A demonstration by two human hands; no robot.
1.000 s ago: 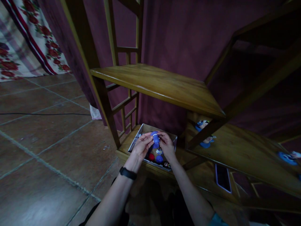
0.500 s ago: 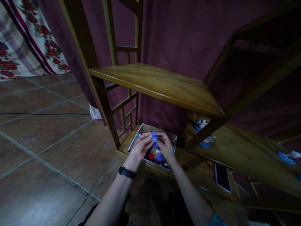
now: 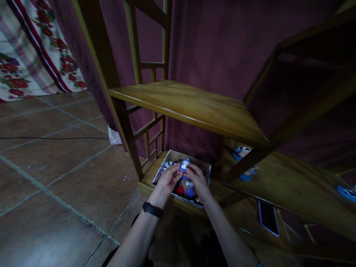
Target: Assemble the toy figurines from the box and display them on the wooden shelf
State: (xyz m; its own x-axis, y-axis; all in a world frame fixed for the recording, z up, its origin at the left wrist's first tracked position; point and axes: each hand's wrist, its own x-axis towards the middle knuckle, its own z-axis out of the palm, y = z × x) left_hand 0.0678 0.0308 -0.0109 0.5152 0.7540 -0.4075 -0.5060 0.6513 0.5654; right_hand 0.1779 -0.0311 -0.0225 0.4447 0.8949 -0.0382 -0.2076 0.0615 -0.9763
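Note:
A small blue-and-white figurine (image 3: pixel 185 164) is upright between my two hands, its blue base pinched by the fingertips. My left hand (image 3: pixel 169 177) grips its left side and my right hand (image 3: pixel 198 178) its right side. Both are just above an open cardboard box (image 3: pixel 205 165) on the low shelf. Inside the box lie several small figures, among them a red round piece (image 3: pixel 180 190), a blue round piece (image 3: pixel 190 192) and white-and-blue figures (image 3: pixel 167 164) at the back left. My hands hide part of the contents.
A wooden shelf board (image 3: pixel 189 105) juts out above the box. To the right, more figurines on blue bases (image 3: pixel 246 174) stand on another board (image 3: pixel 280 178). A phone (image 3: pixel 268 218) lies lower right. Tiled floor (image 3: pixel 69 185) spreads left, with a black cable (image 3: pixel 55 138).
The figurine has been turned in my fingers: its blue underside faced me before, and now its white front shows upright. The view has shifted slightly.

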